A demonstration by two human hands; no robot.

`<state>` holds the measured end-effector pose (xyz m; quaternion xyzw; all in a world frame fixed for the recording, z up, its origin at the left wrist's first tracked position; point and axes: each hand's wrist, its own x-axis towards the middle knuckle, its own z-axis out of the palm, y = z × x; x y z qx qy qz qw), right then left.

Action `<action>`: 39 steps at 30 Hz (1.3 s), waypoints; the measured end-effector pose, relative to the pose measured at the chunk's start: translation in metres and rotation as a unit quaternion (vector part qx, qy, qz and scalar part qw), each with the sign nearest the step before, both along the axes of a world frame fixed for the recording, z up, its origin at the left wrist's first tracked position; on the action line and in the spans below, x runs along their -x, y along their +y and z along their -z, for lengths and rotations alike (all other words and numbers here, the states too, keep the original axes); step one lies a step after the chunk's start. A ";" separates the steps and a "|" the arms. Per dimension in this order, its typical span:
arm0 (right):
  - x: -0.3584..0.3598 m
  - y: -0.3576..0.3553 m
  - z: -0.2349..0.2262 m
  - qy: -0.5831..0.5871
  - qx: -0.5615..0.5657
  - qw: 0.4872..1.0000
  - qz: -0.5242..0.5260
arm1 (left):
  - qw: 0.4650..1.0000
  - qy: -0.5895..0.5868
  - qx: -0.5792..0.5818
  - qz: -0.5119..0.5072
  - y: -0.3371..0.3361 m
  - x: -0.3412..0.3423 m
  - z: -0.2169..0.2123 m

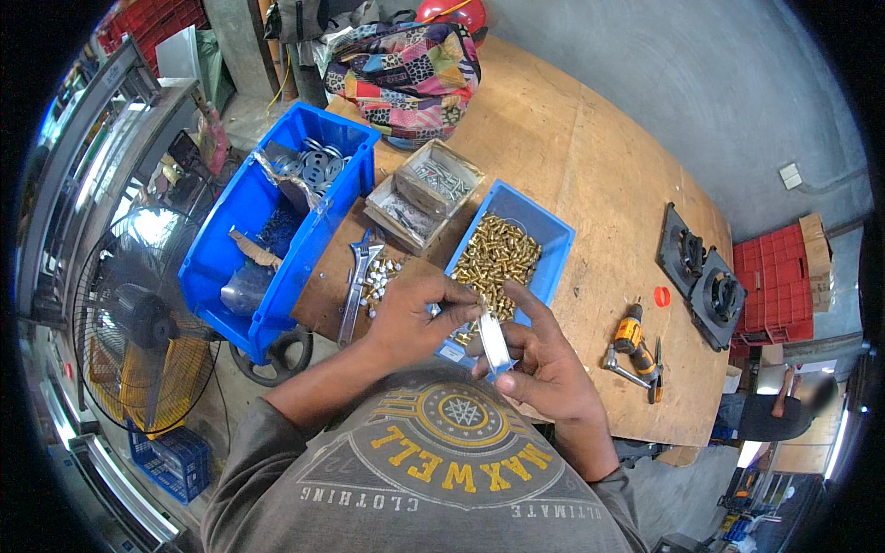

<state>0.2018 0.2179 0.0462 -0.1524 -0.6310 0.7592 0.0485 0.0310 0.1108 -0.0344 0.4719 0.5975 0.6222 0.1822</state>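
My right hand is closed around a narrow roll of white thread seal tape with blue at its lower edge. My left hand pinches a small brass fitting right at the top of the roll; the fingertips cover most of it. Just beyond both hands stands a light-blue bin with a heap of brass fittings in it. Beside my left hand lie several small white-wrapped fittings and an adjustable wrench.
A big blue bin with dark discs and bags stands at left, near a caged fan. Beyond my hands are wooden boxes of screws and a patchwork bag. A yellow-black drill and black plates lie right.
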 end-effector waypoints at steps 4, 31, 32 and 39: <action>-0.003 0.007 -0.008 0.045 0.061 0.997 -0.013 | 0.996 0.083 -0.010 0.006 0.001 -0.003 0.002; 0.006 -0.013 0.038 0.013 -0.052 0.999 -0.012 | 1.000 0.010 -0.019 -0.018 -0.015 0.003 -0.014; 0.003 -0.017 0.035 0.001 -0.076 0.997 -0.006 | 0.999 0.037 -0.008 -0.031 -0.014 0.006 -0.013; -0.005 -0.009 0.002 -0.010 -0.085 0.996 -0.002 | 0.994 0.102 -0.033 -0.001 -0.005 0.004 -0.001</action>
